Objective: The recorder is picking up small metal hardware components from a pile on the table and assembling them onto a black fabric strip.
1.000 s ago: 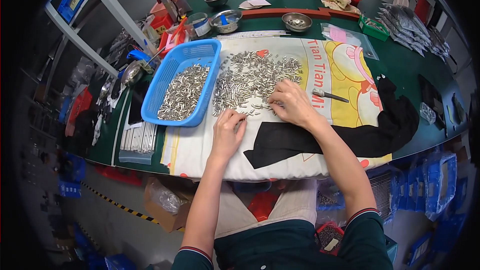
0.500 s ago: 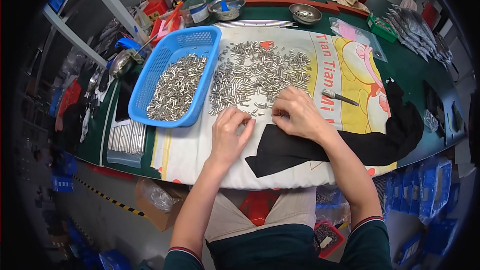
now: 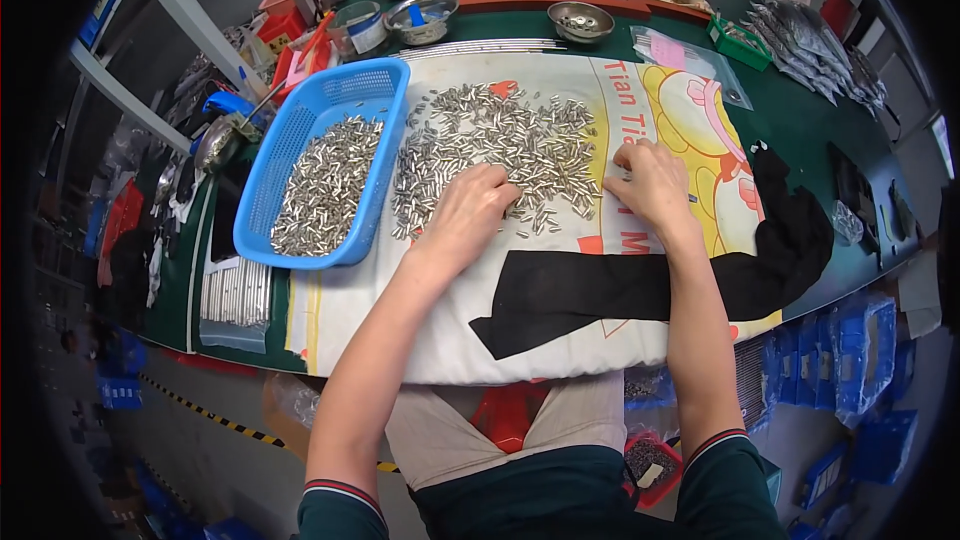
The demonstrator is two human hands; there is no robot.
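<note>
Sorting small metal pins (image 3: 500, 140) heaped right of the blue basket (image 3: 320, 165), left hand (image 3: 465, 220) rests loosely spread on them, right hand (image 3: 650, 180) curled at their edge; next calls for pinching.

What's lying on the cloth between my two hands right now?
In the head view, loose small silver metal pins from the spread pile cover the printed cloth between the left hand and the right hand.

Both hands (image 3: 470, 215) on metal pins (image 3: 500, 140)
</note>
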